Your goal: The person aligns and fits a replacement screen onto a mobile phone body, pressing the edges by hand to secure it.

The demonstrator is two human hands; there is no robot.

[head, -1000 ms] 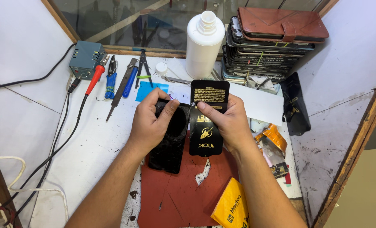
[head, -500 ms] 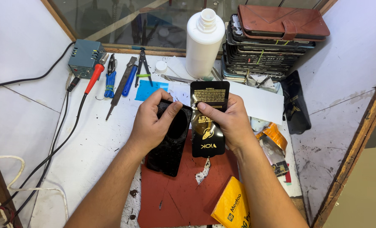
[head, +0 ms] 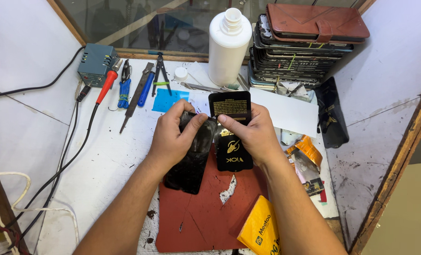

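Observation:
My left hand [head: 172, 137] grips the upper end of a black phone screen panel [head: 191, 165] that lies tilted over the red work mat [head: 196, 222]. My right hand [head: 250, 132] holds a flat black packet with gold print [head: 231, 134] by its middle, thumb pressed on its front. The two black pieces sit side by side and touch near my fingertips. The panel's top edge is hidden under my left fingers.
A white plastic bottle [head: 228, 45] and a stack of phones with a brown wallet case [head: 305, 42] stand at the back. Hand tools [head: 137, 87], a grey power unit [head: 94, 63] and cables lie back left. A yellow packet [head: 262, 231] and orange wrappers [head: 307, 148] lie right.
Both hands have shifted slightly; the packet sits a little lower over the mat, and my left fingers have closed further around the panel's top.

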